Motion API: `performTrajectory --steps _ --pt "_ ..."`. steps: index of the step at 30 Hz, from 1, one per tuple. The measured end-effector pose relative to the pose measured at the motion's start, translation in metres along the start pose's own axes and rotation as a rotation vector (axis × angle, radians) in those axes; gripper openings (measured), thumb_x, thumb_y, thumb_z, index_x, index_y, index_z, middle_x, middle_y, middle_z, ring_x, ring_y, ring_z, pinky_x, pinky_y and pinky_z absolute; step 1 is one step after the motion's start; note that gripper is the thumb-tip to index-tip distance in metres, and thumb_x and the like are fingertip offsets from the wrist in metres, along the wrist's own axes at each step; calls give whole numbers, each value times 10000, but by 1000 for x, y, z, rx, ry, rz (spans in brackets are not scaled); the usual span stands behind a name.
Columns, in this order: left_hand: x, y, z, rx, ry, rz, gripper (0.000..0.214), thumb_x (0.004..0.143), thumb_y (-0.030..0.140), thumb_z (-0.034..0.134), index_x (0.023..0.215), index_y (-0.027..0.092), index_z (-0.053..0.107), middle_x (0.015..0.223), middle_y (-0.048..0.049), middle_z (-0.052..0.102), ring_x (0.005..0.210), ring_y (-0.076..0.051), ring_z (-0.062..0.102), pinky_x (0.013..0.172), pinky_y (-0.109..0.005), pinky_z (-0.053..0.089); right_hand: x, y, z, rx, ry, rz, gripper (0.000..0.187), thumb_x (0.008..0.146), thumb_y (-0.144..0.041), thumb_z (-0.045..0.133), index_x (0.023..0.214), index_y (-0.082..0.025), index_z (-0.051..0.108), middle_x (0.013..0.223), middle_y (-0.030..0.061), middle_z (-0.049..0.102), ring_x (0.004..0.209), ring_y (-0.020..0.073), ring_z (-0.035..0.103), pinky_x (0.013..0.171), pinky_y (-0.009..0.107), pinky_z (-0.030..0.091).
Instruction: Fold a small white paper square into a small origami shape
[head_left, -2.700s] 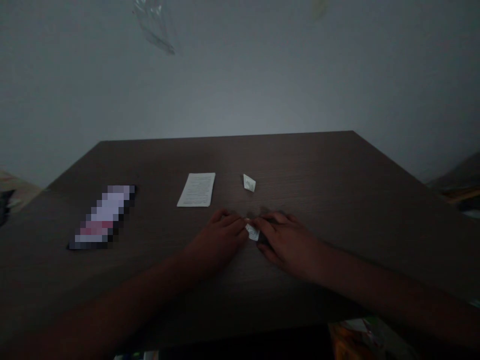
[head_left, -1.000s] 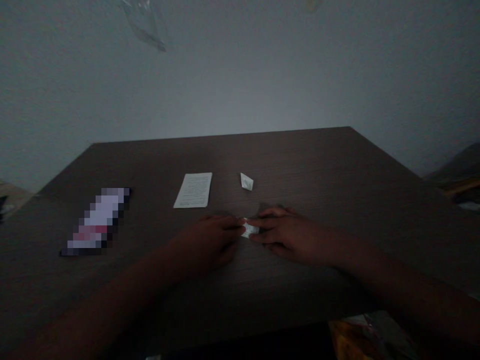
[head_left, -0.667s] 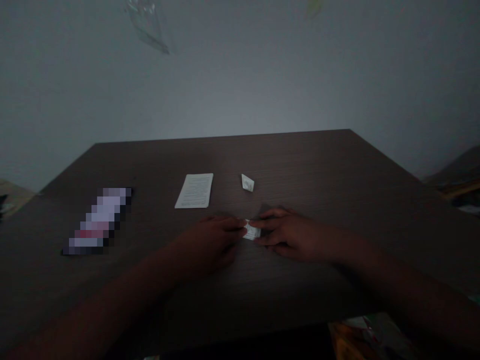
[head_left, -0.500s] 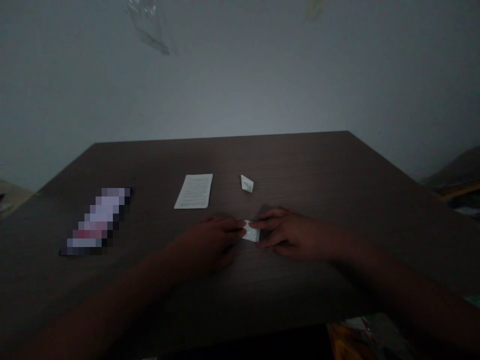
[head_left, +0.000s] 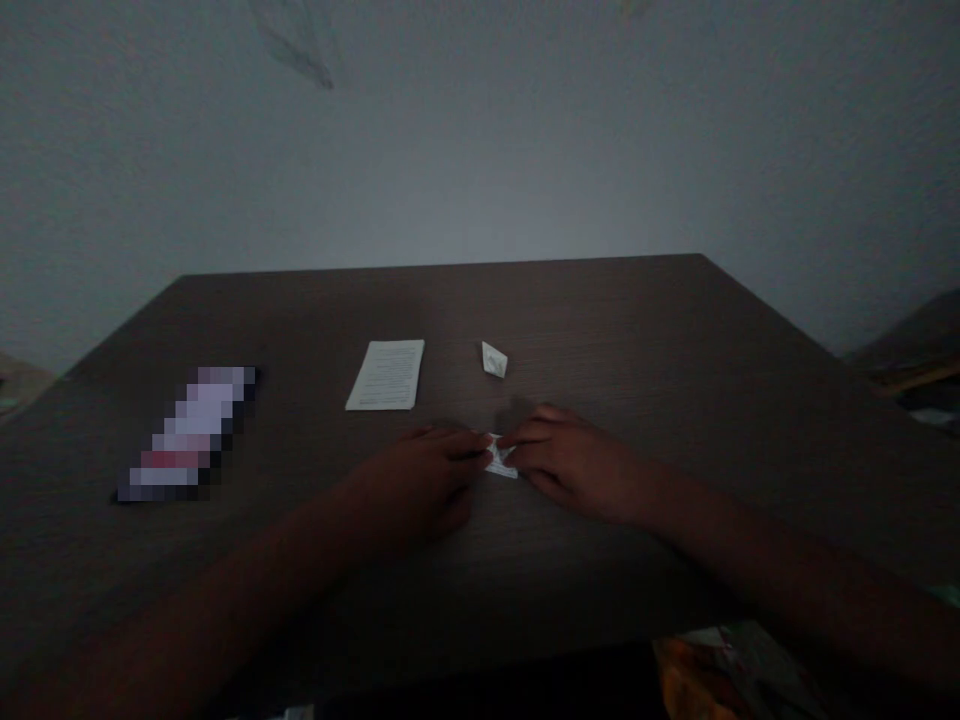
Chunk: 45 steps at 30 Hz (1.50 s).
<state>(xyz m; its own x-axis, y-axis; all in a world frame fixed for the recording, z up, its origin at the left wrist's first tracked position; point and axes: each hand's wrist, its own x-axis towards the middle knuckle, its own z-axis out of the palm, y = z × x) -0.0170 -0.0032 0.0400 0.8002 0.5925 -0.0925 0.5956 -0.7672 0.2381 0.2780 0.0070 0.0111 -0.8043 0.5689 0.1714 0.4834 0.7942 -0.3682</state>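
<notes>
A small folded piece of printed paper (head_left: pixel 504 468) lies on the dark wooden table between my hands. My left hand (head_left: pixel 435 478) holds its left side down, with the fingertips pressed on it. From the right, my right hand (head_left: pixel 574 462) has its fingers drawn together on the paper's upper right part, at what looks like a fold. The thumbs are mostly hidden. Just beyond my hands rests another small folded paper piece (head_left: pixel 494 360), touched by neither hand.
A stack of printed paper sheets (head_left: pixel 386 375) lies beyond my left hand. At the far left is a phone (head_left: pixel 187 430) with a blurred screen. The table (head_left: pixel 600 320) meets a pale wall (head_left: pixel 480 150). Colourful items (head_left: pixel 720 670) show below its front edge.
My right fingers have shifted slightly left over the paper, and its right side now looks folded or lifted. My left hand stays put. The view has tilted slightly.
</notes>
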Motion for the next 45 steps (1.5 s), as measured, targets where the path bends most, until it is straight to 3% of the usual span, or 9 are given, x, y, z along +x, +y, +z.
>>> performTrajectory --steps 7,13,17,19,22,27,35,41,45 --pt "-1 0 0 17 -9 8 458 1134 170 696 1585 170 777 1715 -148 751 1496 -345 781 1337 -536 586 -5 -8 2 -206 -93 -34 258 1131 -97 709 1240 -250 885 1364 104 888 1250 337 768 1214 587 594" --pt "-1 -2 1 33 -17 30 423 1123 188 726 1539 164 805 1667 -166 781 1495 -364 788 1344 -563 580 -9 -12 -14 -70 -78 -95 179 1120 -156 727 1077 -262 865 1344 92 884 1204 331 777 1158 584 608" --pt "-4 -1 1 35 -24 50 467 1130 162 698 1592 163 764 1714 -176 747 1585 -368 727 1396 -592 514 -3 -1 -9 -42 37 -19 163 1152 -182 702 1147 -227 858 1108 91 875 1096 302 776 1047 502 626" --pt "-6 0 1 20 -16 54 511 1122 154 701 1627 213 745 1773 -163 701 1629 -375 690 1412 -608 486 0 6 0 -9 111 35 141 1155 -202 730 1223 -223 852 1150 98 872 1093 285 782 1049 482 621" --pt "-8 4 1 12 -23 57 556 1095 167 746 1640 279 741 1820 -150 658 1663 -385 658 1422 -627 460 4 15 12 24 152 76 101 1159 -198 754 1138 -227 848 1062 67 849 1022 252 779 1011 435 619" --pt "-7 9 1 20 -65 64 565 1101 187 763 1662 237 729 1866 -195 594 1734 -431 575 1411 -704 450 12 19 21 32 211 97 148 1189 -271 781 1065 -221 843 1020 67 840 1004 253 772 1007 436 610" --pt "-7 5 10 25 -12 109 598 1074 232 801 1667 266 726 1881 -157 587 1731 -458 571 1408 -690 455 14 15 17 37 150 112 22 1107 -260 888 1110 -240 879 1083 58 815 1045 252 746 999 419 570" --pt "-7 8 5 21 -42 84 600 1080 195 775 1663 326 726 1933 -89 527 1745 -426 559 1419 -665 463 15 10 11 51 72 146 102 1057 -274 934 1135 -242 878 1147 71 798 1111 280 720 1018 435 569" --pt "-9 8 4 24 -36 98 616 1081 222 800 1685 314 721 1941 -118 507 1758 -464 538 1404 -716 475 13 7 4 71 49 134 147 1032 -239 930 1161 -226 862 1187 86 797 1140 293 725 1054 454 583"
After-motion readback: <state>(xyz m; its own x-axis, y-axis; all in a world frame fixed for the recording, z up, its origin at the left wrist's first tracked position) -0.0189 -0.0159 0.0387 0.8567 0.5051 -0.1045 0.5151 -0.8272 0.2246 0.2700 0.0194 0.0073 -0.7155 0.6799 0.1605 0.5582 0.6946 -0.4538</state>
